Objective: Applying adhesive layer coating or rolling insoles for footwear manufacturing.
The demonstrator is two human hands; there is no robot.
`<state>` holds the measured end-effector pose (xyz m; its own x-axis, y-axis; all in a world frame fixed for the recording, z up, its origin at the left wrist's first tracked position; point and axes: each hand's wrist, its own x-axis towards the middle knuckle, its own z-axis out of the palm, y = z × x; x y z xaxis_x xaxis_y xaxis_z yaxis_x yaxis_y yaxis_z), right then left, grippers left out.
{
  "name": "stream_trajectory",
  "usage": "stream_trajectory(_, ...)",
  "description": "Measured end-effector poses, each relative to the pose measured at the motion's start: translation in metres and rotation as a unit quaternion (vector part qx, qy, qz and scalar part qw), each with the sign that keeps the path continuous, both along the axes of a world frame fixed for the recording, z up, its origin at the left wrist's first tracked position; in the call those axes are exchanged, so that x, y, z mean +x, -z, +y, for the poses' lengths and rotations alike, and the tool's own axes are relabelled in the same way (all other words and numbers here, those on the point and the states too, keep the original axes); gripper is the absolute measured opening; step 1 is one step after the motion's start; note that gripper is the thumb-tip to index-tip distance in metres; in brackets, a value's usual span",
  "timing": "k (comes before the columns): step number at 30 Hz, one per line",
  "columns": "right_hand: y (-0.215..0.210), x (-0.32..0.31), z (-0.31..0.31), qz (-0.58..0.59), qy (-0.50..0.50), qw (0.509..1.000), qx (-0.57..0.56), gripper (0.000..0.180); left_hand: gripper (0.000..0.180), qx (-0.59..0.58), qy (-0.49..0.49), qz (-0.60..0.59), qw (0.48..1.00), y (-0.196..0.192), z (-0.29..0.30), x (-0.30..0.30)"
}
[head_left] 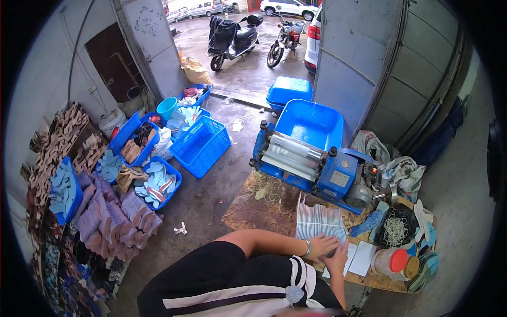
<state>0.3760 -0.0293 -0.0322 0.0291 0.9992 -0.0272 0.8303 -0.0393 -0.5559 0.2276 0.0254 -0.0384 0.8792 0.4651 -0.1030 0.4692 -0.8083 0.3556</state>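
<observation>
The bench (242, 203) spreads below the person, its wooden top cluttered along the right end. At its far edge sits the blue roller machine (296, 158); no piece shows between the rollers. The stack of thin, pale pieces (319, 222) is between the machine and the near edge, standing in a close, ribbed row. Toward the right edge are a black bag (405, 221) with pale string (395, 230) in it, a jar with a red lid (391, 261) and, nearer the stack, flat white sheets (362, 259) by the near edge.

As for progress, I would judge the pieces to be gathered and mostly lined up, with squaring or sorting at the near end in hand. How many are left to handle cannot be told (a heap of flat blue pieces (158, 179) lies well off the bench's left edge, perhaps unrelated).

The left hand (322, 246) and right hand (337, 259) meet at the stack's near right corner, the left reaching across from the left edge. The stack runs away from the fingertips toward the machine. The fingers are bent and close together, crossing one another's line; whether they clamp a piece or merely press, I cannot tell.
</observation>
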Motion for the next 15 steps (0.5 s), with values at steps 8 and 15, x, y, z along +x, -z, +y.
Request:
stream_trajectory(8,0.007,0.019,0.004,0.005,-0.038,0.998,0.044,0.092,0.093,0.054,-0.017,-0.010,0.998,0.011,0.008,-0.016)
stream_trajectory(15,0.023,0.024,0.001,0.026,-0.071,0.995,0.062,0.085,0.094,0.047,0.004,-0.025,0.999,0.018,-0.001,-0.049)
